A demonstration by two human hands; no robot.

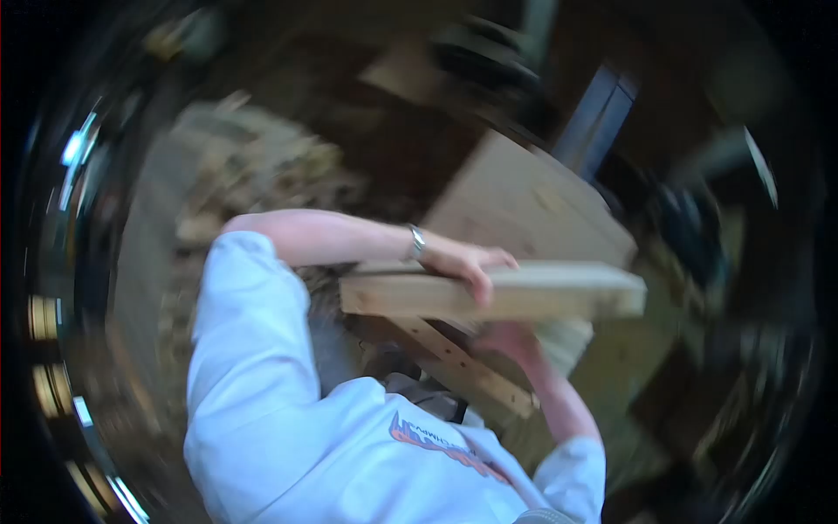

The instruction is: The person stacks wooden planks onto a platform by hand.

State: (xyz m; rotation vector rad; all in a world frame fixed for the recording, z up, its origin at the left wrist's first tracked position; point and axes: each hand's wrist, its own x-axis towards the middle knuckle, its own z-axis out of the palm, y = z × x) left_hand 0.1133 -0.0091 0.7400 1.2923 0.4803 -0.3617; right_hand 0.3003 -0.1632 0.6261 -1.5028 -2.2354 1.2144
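Note:
A thick pale timber beam (559, 295) lies crosswise in front of my chest. My left hand (461, 265), with a metal-banded watch on the wrist, is closed over its top, fingers bent onto the near side. My right hand (513, 339) reaches up beneath the beam and holds it from below; the beam's lower edge hides some of its fingers. Below and to the left of that hand runs a narrower wooden piece with holes (445, 356), slanting down to the right. Motion blurs the beam's far end.
Beyond the beam is a broad pale wooden panel (532, 196). A heap of wood scraps or shavings (279, 162) lies at upper left. Blue-grey rails (598, 118) rise at upper right, with a dark blurred object (694, 227) farther right.

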